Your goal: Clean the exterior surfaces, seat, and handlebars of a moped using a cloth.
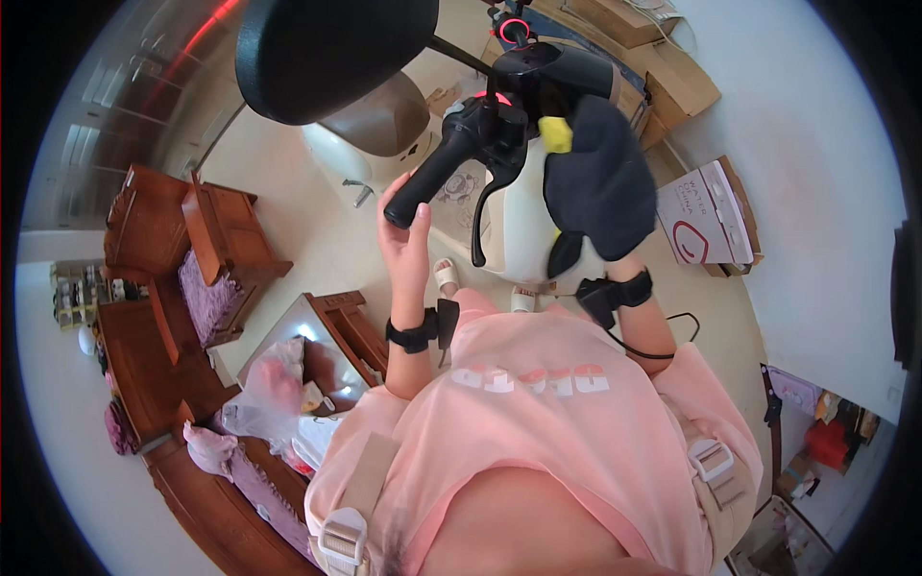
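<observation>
My left hand [403, 223] is around the end of a black rubber handlebar grip [432, 173] on a cream electric scooter, its thumb along the near side. A black brake lever [481, 216] hangs beside the grip, bent down at its end. A dark navy mitt or cloth with yellow patches [605, 180] covers my right hand, hiding the fingers. It is in front of the scooter's white front panel [522, 216]; whether they touch is unclear. Above the grip, a black rear-view mirror [335, 54] stands on a thin stem.
Behind the grip are the scooter's brown seat [382, 115] and a kickstand-like metal footpeg [360, 193]. A printed carton [702, 212] stands against the right wall, with cardboard boxes [677, 93] beyond. At left are a wooden armchair [155, 223] and a glass-topped table [277, 317] bearing plastic bags.
</observation>
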Available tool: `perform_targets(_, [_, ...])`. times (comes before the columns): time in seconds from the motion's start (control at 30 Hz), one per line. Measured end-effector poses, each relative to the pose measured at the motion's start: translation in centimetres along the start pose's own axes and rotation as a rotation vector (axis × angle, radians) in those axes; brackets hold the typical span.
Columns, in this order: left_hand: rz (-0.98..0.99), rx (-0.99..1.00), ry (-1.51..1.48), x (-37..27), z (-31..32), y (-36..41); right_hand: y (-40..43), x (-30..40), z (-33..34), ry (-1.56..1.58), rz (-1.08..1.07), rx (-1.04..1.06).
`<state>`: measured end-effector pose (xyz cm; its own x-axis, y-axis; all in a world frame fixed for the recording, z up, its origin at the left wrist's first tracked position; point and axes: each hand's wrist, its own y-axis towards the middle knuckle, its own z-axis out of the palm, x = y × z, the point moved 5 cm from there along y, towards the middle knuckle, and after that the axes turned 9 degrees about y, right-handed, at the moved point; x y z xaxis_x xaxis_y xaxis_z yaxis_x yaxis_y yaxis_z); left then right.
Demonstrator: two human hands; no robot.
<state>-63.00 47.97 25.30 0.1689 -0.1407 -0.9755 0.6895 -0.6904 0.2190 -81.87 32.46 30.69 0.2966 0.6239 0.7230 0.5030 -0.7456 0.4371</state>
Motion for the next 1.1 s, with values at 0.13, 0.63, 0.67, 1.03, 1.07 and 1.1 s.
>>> perform_targets(0.13, [0.037,-0.022,-0.022,0.2,0.6,0.7,-1.2,2.5,4.0,0.051,-0.261,-0.029])
perform_targets(0.63, [0.027,-0.061,0.003,0.7,0.2,0.3,-2.9,1.0,4.2,0.087,-0.149,0.078])
perform_targets(0.67, [0.020,-0.060,-0.021,0.8,0.4,0.4,-2.6,2.0,4.7,0.076,-0.258,0.083])
perform_targets(1.03, [0.061,-0.121,-0.005,-0.4,0.4,0.2,-2.8,0.4,3.9,0.194,-0.146,0.000])
perform_targets(1.07, [0.055,-0.099,-0.001,-0.6,0.5,0.2,-2.8,-0.1,3.7,0.206,-0.149,-0.003])
perform_targets(1.1, [0.055,-0.080,0.003,-0.8,0.5,0.5,-2.6,-0.4,3.5,0.219,-0.160,-0.008])
